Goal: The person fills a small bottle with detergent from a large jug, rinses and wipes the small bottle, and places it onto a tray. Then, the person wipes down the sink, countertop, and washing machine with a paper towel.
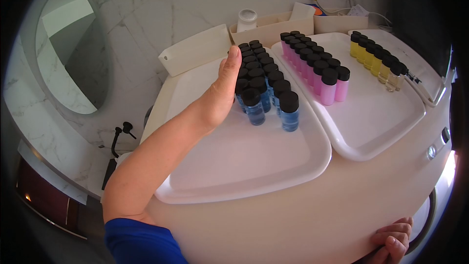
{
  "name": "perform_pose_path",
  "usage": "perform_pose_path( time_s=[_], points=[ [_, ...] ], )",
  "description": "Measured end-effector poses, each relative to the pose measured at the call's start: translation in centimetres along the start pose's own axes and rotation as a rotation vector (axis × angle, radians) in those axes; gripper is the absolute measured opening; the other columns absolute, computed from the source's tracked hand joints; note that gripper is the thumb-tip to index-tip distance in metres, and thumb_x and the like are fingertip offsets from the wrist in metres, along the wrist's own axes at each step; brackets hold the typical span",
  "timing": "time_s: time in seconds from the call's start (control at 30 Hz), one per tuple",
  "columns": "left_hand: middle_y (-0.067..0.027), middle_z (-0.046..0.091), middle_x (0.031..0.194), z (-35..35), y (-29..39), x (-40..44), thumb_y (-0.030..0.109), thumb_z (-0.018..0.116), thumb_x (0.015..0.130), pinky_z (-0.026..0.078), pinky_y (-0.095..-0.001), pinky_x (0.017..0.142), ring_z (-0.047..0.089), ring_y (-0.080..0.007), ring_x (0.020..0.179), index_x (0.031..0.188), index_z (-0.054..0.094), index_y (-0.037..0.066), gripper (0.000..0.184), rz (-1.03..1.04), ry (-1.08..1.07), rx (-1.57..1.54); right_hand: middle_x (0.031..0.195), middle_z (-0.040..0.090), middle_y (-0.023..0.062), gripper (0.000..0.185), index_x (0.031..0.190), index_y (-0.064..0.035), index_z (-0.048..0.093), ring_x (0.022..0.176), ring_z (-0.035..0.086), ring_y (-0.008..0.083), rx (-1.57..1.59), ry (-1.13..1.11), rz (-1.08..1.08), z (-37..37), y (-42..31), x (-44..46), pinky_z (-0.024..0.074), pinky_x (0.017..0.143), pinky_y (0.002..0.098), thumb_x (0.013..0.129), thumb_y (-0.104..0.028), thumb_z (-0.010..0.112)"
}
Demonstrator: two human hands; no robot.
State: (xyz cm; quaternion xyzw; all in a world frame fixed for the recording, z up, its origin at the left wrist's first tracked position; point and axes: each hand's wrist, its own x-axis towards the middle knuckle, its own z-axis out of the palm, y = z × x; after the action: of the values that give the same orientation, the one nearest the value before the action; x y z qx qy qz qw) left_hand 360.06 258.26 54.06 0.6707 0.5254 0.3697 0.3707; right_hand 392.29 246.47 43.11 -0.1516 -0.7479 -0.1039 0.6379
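My left hand [227, 80] is on edge beside the left row of blue bottles [255, 107] with black caps, its palm side toward them. Its thumb points away from me; the other fingers are mostly hidden behind it. It appears stretched out flat, holding nothing visible. The bottles stand upright in rows in the left white tray [244, 190]. At the counter's near right edge, my right hand [394, 238] has its fingers curled together, with nothing visible in them.
Pink bottles [328, 88] stand in the middle tray [359, 154], with yellow bottles [376, 61] at its right side. Another tray [432, 99] is farther right. A small bottle [437, 144] lies near the right edge. Bins [271, 32] and a tilted white container [195, 51] line the wall.
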Motion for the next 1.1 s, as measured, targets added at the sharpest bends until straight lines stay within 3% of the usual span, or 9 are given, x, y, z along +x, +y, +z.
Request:
perform_pose_path(
  time_s=[0.07,0.1,0.2,0.27,0.5,0.6,0.77,0.9,1.1],
  points=[
    [-0.0132,0.036,0.138,-0.5,0.0,-0.6,0.081,0.015,0.078,0.024,-0.0401,0.106,0.036,-0.0243,0.125,0.143,0.017,0.008,0.098,-0.143,0.051,0.112,0.059,0.059,0.0104,0.02,0.098,0.005,0.053,0.048,0.054,0.0182,-0.002,0.004,-0.001,0.0,0.0,-0.1,0.0398,0.043,0.0277,0.093,-0.013,0.048],
    [-0.0132,0.036,0.138,-0.7,0.3,-1.0,0.081,0.015,0.078,0.024,-0.0401,0.106,0.036,-0.0243,0.125,0.143,0.017,0.008,0.098,-0.145,0.049,0.112,0.059,0.059,0.0104,0.02,0.098,0.0048,0.053,0.048,0.054,0.0184,0.001,0.01,0.0,0.0,0.0,-0.1,0.0398,0.043,0.0278,0.093,-0.014,0.048],
    [-0.0217,0.042,0.133,-0.7,1.1,-2.2,0.082,0.015,0.077,0.029,-0.0388,0.104,0.041,-0.0264,0.124,0.141,-0.016,0.0,0.109,-0.222,0.002,0.095,0.06,0.059,0.0106,0.02,0.099,0.0044,0.053,0.048,0.054,0.0189,0.002,0.004,0.014,0.0,-0.1,-0.2,0.0397,0.043,0.0281,0.093,-0.015,0.048],
    [-0.0146,0.04,0.133,-0.3,1.2,-2.6,0.082,0.017,0.077,0.032,-0.0401,0.1,0.043,-0.0276,0.117,0.141,0.017,0.006,0.099,-0.227,0.002,0.056,0.06,0.059,0.0106,0.021,0.099,0.0043,0.053,0.048,0.055,0.0189,0.002,0.001,0.017,-0.1,-0.1,-0.2,0.0398,0.043,0.0282,0.093,-0.015,0.048],
    [-0.0178,0.041,0.129,0.0,1.9,-3.6,0.083,0.019,0.076,0.037,-0.0361,0.096,0.048,-0.0256,0.11,0.14,0.017,-0.002,0.107,-0.255,0.059,0.161,0.06,0.059,0.0109,0.021,0.1,0.004,0.052,0.048,0.054,0.0189,-0.008,-0.011,0.021,-0.2,-0.1,-0.3,0.04,0.042,0.0283,0.093,-0.015,0.047],
    [-0.0181,0.053,0.115,0.1,2.0,-4.0,0.075,0.027,0.083,0.039,-0.0346,0.094,0.054,-0.0225,0.103,0.143,0.002,-0.004,0.102,-0.25,0.122,0.18,0.061,0.059,0.0108,0.021,0.1,0.004,0.051,0.048,0.054,0.0188,-0.004,-0.022,0.018,-0.3,0.0,-0.3,0.0399,0.042,0.0282,0.093,-0.015,0.047],
    [-0.0171,0.058,0.106,0.1,2.1,-4.2,0.048,0.054,0.088,0.043,-0.0335,0.089,0.057,-0.0204,0.098,0.139,0.016,-0.006,0.083,-0.232,0.084,0.244,0.06,0.058,0.0106,0.02,0.099,0.0041,0.051,0.048,0.054,0.0185,0.002,-0.007,0.005,-0.2,0.1,-0.3,0.0396,0.041,0.0281,0.093,-0.014,0.047],
    [-0.0181,0.062,0.097,0.5,1.6,-4.1,0.044,0.058,0.087,0.043,-0.0301,0.086,0.056,-0.0192,0.096,0.134,0.017,-0.014,0.085,-0.162,0.069,0.124,0.06,0.058,0.0109,0.019,0.098,0.0043,0.051,0.047,0.054,0.0186,-0.002,-0.001,0.002,-0.1,0.1,-0.3,0.0396,0.041,0.0281,0.093,-0.013,0.047],
    [-0.017,0.06,0.106,0.5,0.8,-4.0,0.03,0.054,0.091,0.043,-0.0328,0.09,0.058,-0.0211,0.101,0.133,0.027,-0.004,0.06,-0.149,0.044,0.128,0.06,0.058,0.0112,0.019,0.098,0.0045,0.051,0.047,0.054,0.0191,0.006,0.0,-0.006,-0.1,0.2,-0.4,0.0398,0.04,0.0282,0.093,-0.013,0.047]
  ],
)
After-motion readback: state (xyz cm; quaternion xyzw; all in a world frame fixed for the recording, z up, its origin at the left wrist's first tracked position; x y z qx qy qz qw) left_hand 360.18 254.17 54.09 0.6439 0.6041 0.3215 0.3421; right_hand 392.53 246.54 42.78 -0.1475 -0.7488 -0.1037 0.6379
